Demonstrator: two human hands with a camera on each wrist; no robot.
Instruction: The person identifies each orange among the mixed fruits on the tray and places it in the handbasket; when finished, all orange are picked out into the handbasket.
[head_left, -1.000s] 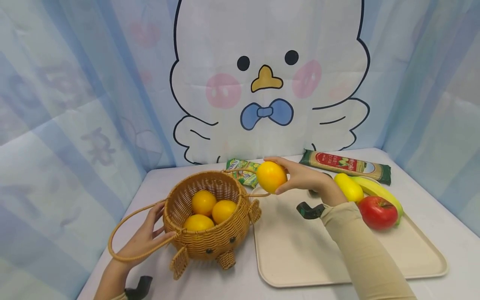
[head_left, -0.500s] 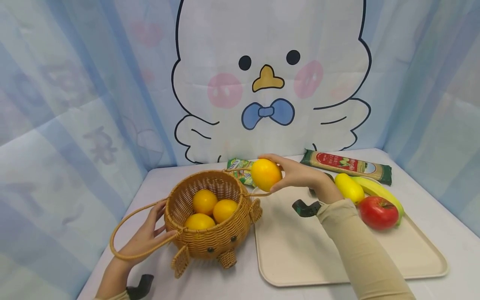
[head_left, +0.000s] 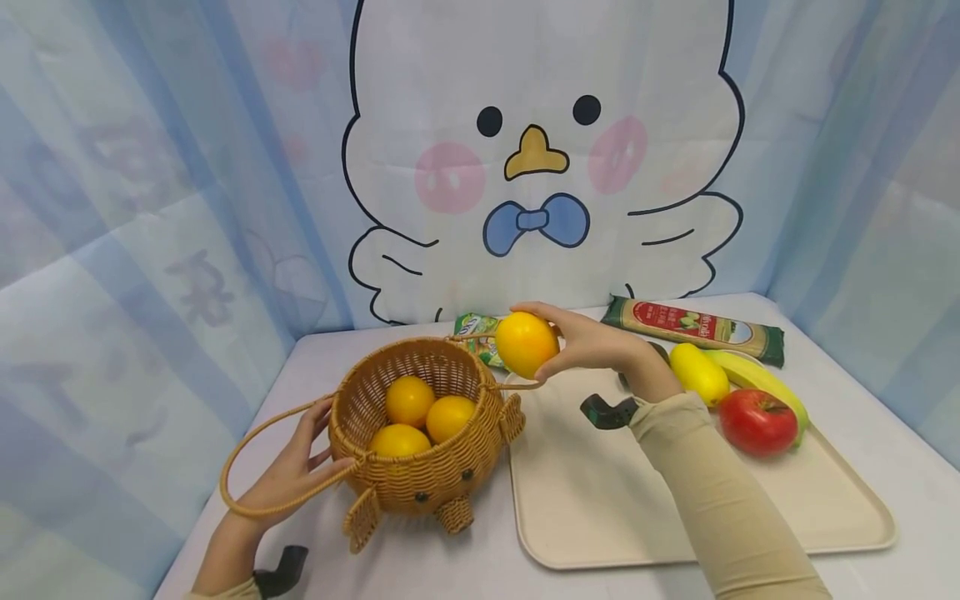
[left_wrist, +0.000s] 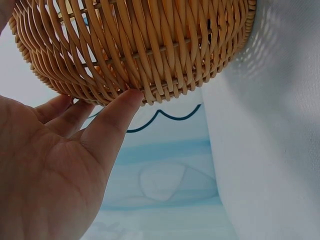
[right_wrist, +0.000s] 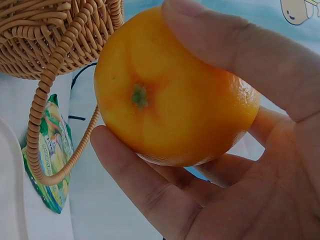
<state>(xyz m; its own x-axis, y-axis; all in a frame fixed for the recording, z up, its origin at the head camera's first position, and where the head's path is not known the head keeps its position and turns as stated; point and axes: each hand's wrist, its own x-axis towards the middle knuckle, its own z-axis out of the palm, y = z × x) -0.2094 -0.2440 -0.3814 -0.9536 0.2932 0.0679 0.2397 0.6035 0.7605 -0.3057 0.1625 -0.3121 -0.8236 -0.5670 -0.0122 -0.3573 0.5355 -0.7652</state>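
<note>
My right hand [head_left: 596, 340] holds an orange [head_left: 527, 344] between thumb and fingers, beside the right rim of a wicker basket [head_left: 390, 479] and above one of its handles [head_left: 517, 386]. The right wrist view shows the green stem end of that orange [right_wrist: 140, 95]. Three other oranges lie inside the basket: one at the back [head_left: 410, 402], one at the right [head_left: 450, 418] and one in front [head_left: 400, 441]. My left hand [head_left: 281, 479] reaches through the left handle loop [head_left: 247, 433]. Its extended fingers [left_wrist: 117, 117] rest against the basket's woven side, which hides some fingertips.
A beige tray [head_left: 600, 508] to the right bears a red apple [head_left: 757, 422], a banana [head_left: 761, 383] and a yellow fruit [head_left: 699, 375]. A dark round thing is partly hidden behind my right wrist. Behind lie a green snack packet [head_left: 476, 329] and a long package [head_left: 693, 327].
My right hand has moved a little left and up with the orange, toward the basket. The left hand and the basket have stayed in place.
</note>
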